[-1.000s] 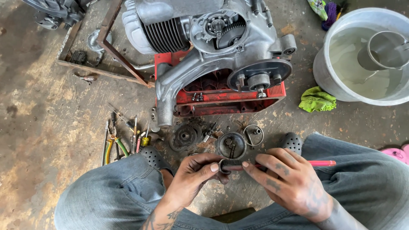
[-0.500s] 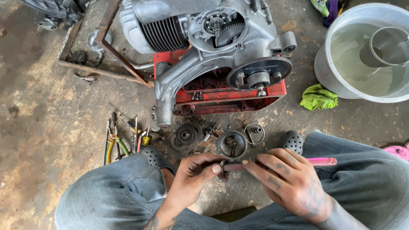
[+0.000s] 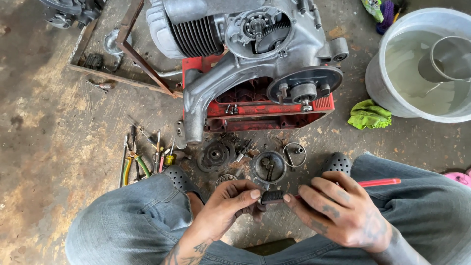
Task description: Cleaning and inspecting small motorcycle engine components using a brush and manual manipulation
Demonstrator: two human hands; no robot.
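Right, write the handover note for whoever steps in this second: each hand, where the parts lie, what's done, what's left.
Left hand: fingertips pinch one end of a small dark part.
Right hand: steadies the other end of that part; a red-handled tool lies by it on the knee.
Engine sits on a red stand, side cover off, gears exposed.
On the floor: round housing, toothed disc, wire ring, hand tools to the left.
Done: cover and inner parts are out.
Left: loose parts still lie on the floor, none refitted.
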